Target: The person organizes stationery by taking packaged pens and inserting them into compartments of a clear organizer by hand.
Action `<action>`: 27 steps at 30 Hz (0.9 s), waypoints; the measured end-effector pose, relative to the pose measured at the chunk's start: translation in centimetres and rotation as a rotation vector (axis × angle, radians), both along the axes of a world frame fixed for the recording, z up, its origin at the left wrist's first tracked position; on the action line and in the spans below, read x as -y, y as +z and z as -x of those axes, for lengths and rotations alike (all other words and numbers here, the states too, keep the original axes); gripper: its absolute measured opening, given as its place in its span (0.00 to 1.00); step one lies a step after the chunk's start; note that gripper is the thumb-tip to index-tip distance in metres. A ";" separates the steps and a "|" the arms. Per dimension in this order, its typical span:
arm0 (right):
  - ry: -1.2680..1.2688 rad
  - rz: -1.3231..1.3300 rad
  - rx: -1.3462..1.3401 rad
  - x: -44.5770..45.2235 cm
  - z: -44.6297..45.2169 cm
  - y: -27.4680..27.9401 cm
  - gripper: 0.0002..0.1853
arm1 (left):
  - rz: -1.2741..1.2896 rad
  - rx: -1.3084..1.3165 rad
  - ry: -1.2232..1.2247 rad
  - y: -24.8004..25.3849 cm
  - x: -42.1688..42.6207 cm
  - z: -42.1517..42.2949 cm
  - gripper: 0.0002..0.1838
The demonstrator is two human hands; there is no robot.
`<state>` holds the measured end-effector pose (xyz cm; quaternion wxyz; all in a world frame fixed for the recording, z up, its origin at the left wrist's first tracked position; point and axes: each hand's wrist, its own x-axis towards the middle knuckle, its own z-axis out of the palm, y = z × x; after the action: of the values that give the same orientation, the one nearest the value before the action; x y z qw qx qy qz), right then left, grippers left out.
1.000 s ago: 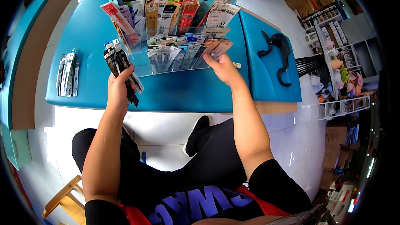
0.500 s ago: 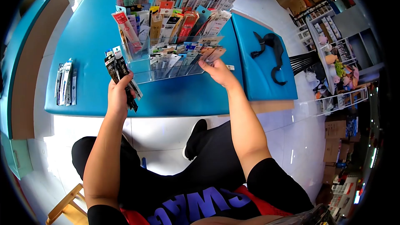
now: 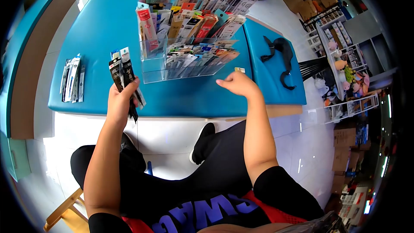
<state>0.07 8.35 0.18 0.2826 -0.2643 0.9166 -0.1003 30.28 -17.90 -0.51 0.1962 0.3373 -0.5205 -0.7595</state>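
My left hand (image 3: 123, 99) is closed around a bunch of slim packaged pens or refills (image 3: 123, 71), mostly black with some white, held upright above the table's front edge. A clear tiered display rack (image 3: 172, 74) stands in front of me, filled with many narrow packets (image 3: 194, 56). My right hand (image 3: 238, 83) hovers just right of the rack's front corner, apart from it. Its fingers are loosely bent with the thumb out, and nothing shows in them. A small pale tag (image 3: 239, 70) lies right behind this hand.
A separate pile of slim packets (image 3: 72, 80) lies at the left of the blue padded table (image 3: 185, 99). To the right, a black strap (image 3: 282, 54) rests on a second blue pad (image 3: 267, 86). White shelving (image 3: 351, 108) and cardboard boxes (image 3: 345, 138) stand farther right; a wooden stool (image 3: 64, 215) is lower left.
The rack has shifted right and turned slightly. My right hand has come off its front right corner, moving right and toward me. My left hand keeps its bunch in nearly the same place.
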 end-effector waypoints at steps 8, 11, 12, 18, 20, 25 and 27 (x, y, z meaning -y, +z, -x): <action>0.115 0.871 0.839 6.6 -13.9 4.7 0.21 | -0.143 -0.026 -0.374 1.8 -3.5 -2.5 0.16; 0.076 0.935 0.764 8.6 -15.4 4.1 0.16 | -0.130 -0.021 -0.445 2.0 -3.7 -2.8 0.15; 0.073 0.934 0.752 8.8 -15.4 4.3 0.14 | -0.116 -0.008 -0.454 2.0 -3.7 -2.9 0.15; 0.110 0.963 0.756 10.3 -13.8 5.5 0.07 | -0.041 0.073 -0.390 2.2 -2.7 -3.5 0.21; 0.131 1.045 0.642 10.5 -12.6 7.1 0.07 | -0.014 0.034 -0.248 2.1 -2.2 -4.0 0.20; 0.178 1.285 0.213 11.4 -11.3 10.4 0.08 | -0.105 -0.046 0.061 2.1 -0.9 -4.7 0.18; 0.248 1.238 0.039 12.2 -11.2 10.0 0.08 | -0.156 -0.089 0.075 1.3 -0.4 -4.9 0.16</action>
<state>11.31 -3.84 10.18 0.1034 -0.4812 0.6461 -0.5834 35.17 -17.49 0.81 0.2205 0.3366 -0.4375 -0.8042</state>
